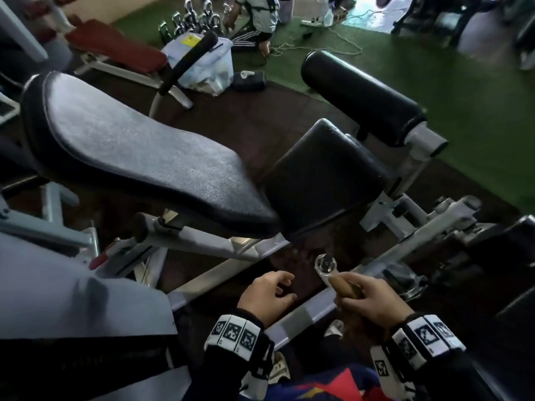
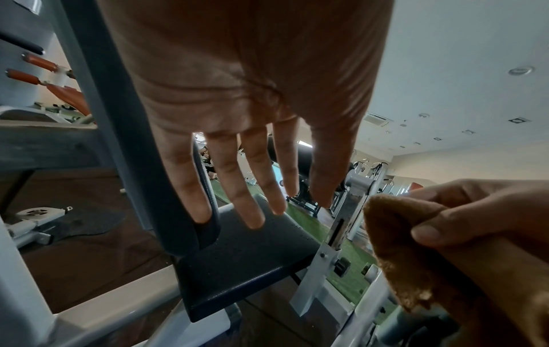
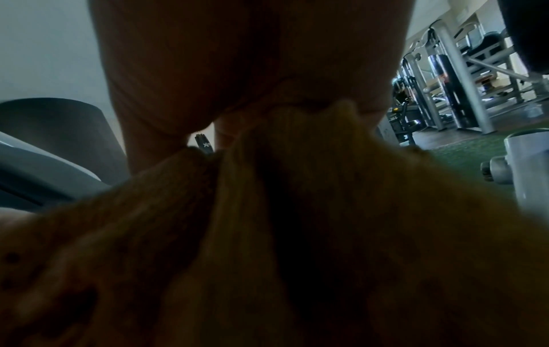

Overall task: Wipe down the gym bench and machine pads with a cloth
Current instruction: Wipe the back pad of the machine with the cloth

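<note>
Cloth [image 1: 347, 289] gripped in right hand [image 1: 369, 299], near seat pad [image 1: 324, 175].

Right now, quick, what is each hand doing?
Left hand: open, fingers relaxed, holding nothing.
Right hand: gripping the brown cloth.

You can read almost no text here. In the right wrist view, a small dark tag [image 3: 205, 145] behind your hand carries white letters that begin with "X"; the rest is hidden. The wristbands [image 1: 235, 334] show only black-and-white square code patterns. The yellow label [image 1: 189, 41] on the plastic box is too blurred to read.
</note>
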A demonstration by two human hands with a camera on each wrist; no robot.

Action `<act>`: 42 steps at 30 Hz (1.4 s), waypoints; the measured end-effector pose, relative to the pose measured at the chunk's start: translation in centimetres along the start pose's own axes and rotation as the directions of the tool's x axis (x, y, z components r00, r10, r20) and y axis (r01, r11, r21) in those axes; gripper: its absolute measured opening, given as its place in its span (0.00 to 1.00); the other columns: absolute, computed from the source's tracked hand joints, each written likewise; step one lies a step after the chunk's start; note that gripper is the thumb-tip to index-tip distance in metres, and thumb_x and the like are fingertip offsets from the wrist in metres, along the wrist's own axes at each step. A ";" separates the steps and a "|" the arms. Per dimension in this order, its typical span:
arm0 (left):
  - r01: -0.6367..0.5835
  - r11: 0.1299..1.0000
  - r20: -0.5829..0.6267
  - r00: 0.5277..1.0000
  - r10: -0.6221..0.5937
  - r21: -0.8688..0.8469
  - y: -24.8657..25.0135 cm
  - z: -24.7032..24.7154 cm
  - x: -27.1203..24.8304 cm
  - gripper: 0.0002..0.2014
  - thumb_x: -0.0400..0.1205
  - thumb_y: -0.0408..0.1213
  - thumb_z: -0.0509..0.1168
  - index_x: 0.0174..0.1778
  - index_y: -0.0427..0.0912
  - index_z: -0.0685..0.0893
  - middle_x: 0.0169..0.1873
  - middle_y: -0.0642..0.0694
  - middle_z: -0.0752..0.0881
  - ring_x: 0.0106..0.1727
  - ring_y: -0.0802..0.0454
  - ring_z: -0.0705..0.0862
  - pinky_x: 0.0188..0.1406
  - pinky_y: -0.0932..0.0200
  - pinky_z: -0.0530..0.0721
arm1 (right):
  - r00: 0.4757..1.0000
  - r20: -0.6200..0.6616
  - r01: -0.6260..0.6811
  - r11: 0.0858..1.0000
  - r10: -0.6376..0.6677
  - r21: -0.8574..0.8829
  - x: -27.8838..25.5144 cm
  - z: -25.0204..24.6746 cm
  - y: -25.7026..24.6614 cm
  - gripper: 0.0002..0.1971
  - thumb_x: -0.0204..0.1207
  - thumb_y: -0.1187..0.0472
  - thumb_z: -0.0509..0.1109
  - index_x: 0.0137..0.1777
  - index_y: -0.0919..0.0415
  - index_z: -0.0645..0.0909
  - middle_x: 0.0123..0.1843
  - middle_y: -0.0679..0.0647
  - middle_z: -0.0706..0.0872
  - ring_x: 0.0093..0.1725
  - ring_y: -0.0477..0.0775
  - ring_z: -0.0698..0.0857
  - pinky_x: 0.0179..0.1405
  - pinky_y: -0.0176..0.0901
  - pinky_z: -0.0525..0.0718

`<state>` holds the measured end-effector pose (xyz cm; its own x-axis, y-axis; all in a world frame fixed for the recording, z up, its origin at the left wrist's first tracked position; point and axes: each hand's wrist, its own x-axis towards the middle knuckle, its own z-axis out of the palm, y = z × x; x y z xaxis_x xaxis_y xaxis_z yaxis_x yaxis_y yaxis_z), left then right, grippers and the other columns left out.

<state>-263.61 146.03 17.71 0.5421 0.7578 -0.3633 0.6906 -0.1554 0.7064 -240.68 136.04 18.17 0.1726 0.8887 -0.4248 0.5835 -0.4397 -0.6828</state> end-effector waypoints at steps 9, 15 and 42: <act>0.034 0.999 0.043 0.999 -0.034 0.002 3.0 1.1 7.7 0.17 0.76 0.44 0.71 0.61 0.58 0.81 0.52 0.63 0.83 0.50 0.64 0.82 0.56 0.59 0.82 | 0.999 0.038 -0.002 1.000 0.003 -0.014 6.0 -6.5 1.5 0.23 0.67 0.57 0.78 0.52 0.27 0.77 0.41 0.36 0.88 0.44 0.30 0.85 0.46 0.26 0.79; 0.053 0.999 0.058 0.997 -0.053 0.002 6.6 3.1 14.6 0.18 0.76 0.45 0.71 0.61 0.58 0.81 0.49 0.64 0.81 0.49 0.65 0.82 0.54 0.63 0.82 | 0.999 0.043 -0.014 0.996 0.018 -0.085 11.2 -12.2 3.8 0.22 0.69 0.52 0.76 0.62 0.34 0.77 0.50 0.36 0.87 0.51 0.34 0.84 0.54 0.32 0.80; 0.233 0.970 0.108 0.965 -0.239 0.066 0.8 6.0 44.1 0.27 0.81 0.41 0.65 0.76 0.50 0.69 0.72 0.49 0.71 0.66 0.51 0.78 0.66 0.55 0.77 | 0.949 -0.193 -0.274 0.956 0.251 -0.104 35.9 -10.3 8.8 0.31 0.69 0.52 0.72 0.72 0.33 0.69 0.63 0.37 0.79 0.60 0.44 0.81 0.59 0.43 0.79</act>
<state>-236.22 175.49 -1.39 0.4099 0.7000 -0.5848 0.8279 -0.0163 0.5607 -221.17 165.42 3.02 0.4629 0.7580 -0.4596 0.5930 -0.6502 -0.4750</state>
